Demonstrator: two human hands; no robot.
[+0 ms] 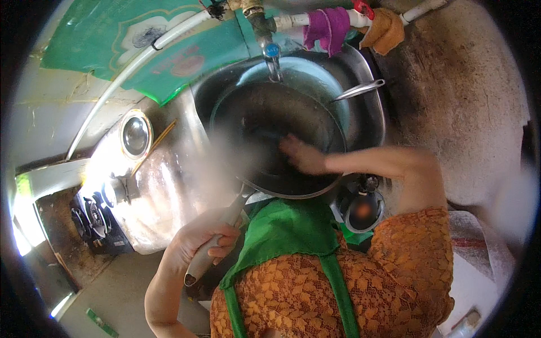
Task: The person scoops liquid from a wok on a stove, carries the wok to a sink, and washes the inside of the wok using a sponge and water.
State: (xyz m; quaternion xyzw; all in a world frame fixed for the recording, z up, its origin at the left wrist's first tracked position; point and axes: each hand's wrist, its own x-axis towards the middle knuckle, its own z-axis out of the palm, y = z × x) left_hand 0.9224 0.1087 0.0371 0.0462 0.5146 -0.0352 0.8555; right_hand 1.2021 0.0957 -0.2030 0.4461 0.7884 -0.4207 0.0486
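Observation:
A large dark wok [270, 105] rests over the stainless steel sink [378, 122], its long grey handle [198, 266] pointing toward the lower left. My left hand [217, 243] is wrapped around that handle. Inside the wok, my right hand [304, 156] reaches down at the inner surface, blurred; whether anything is under its fingers cannot be seen. Behind the wok, a pale blue basin [304, 65] shows partly in the sink. A metal utensil handle [361, 89] sticks out over the basin's right side. The tap [274, 63] points down above the wok's far rim.
Purple cloth [325, 29] and orange cloth [382, 31] hang on the pipe. Left on the metal counter [165, 203] are a round metal container [136, 135], chopsticks [156, 143] and, beyond, a gas stove [95, 219]. A dark pot [361, 211] is at my right.

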